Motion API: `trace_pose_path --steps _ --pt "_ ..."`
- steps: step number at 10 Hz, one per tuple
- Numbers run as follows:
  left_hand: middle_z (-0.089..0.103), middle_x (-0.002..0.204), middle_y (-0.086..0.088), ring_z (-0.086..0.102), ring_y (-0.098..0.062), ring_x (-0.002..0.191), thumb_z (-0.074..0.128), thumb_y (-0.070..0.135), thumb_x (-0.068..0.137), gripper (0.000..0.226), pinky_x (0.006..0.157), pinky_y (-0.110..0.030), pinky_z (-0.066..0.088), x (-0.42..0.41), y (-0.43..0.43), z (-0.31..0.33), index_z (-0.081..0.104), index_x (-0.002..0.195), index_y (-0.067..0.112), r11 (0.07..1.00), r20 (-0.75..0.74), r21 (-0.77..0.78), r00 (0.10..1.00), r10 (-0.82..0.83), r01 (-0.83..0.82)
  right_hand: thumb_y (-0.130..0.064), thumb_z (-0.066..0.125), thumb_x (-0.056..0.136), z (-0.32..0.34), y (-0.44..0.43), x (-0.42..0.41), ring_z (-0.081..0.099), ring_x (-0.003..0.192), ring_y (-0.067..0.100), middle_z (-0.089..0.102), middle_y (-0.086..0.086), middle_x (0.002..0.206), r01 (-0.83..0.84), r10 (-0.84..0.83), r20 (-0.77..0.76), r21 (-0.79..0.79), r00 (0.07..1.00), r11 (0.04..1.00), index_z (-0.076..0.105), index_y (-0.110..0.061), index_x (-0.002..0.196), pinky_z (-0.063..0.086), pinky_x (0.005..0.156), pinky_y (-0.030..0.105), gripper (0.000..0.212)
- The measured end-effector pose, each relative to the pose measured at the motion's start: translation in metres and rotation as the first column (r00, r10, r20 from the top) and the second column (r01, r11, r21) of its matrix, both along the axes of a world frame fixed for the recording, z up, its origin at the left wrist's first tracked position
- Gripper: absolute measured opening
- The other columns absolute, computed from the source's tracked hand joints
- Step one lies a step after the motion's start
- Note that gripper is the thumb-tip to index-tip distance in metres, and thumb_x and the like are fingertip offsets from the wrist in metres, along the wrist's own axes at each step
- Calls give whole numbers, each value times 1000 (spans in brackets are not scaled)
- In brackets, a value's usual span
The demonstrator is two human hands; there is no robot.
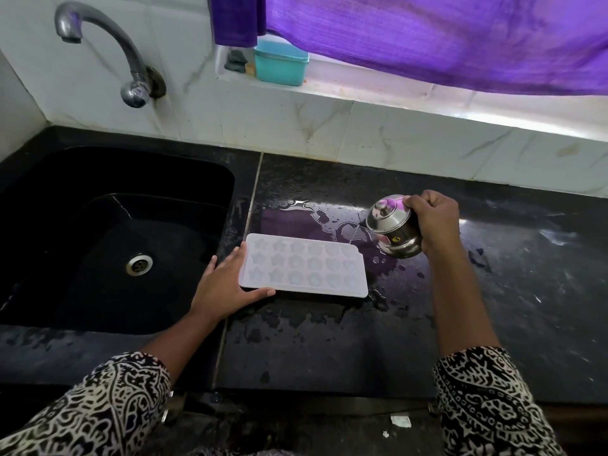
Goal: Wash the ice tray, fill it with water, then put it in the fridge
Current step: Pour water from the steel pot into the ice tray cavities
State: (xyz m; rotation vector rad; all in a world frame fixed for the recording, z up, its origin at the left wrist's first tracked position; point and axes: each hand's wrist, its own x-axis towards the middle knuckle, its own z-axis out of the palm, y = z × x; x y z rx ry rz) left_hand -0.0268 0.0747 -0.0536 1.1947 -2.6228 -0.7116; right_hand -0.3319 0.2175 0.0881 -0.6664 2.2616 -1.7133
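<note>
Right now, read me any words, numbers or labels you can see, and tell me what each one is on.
"3": in a small yellow circle on the side of the steel pot.
Red sticker beside that circle, on the same pot: print too small and blurred to read.
Ice tray and teal box: no readable text.

B&W paisley sleeves [98,413], bare hands.

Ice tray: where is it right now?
The ice tray lies flat on the wet counter, right of the sink, left hand steadying its left end.
</note>
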Motion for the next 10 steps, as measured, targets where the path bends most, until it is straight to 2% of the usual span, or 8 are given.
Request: trace_pose_path --steps 1,4,10 --pt "21 160 4 14 -4 147 20 105 42 144 120 -36 2 0 -1 0 6 156 18 1000 6 -8 1000 3 -3 -10 64 80 0 -2 0 49 60 13 48 2 60 4 -4 5 2 1000 1000 45 -15 59 47 56 27 29" --pt "23 160 2 15 -6 147 22 104 43 143 121 -37 3 0 0 1 6 156 17 1000 7 -9 1000 -1 1 -10 63 83 -1 -1 2 52 61 12 51 1 61 5 -5 13 4 1000 1000 47 -16 60 49 57 25 28" --pt "23 160 4 14 -5 147 24 104 45 140 120 -35 1 0 -2 -2 6 156 20 1000 2 -8 1000 -2 2 -11 64 81 -2 -1 2 47 60 14 47 2 59 16 -16 19 9 1000 1000 45 -16 58 47 58 29 30"
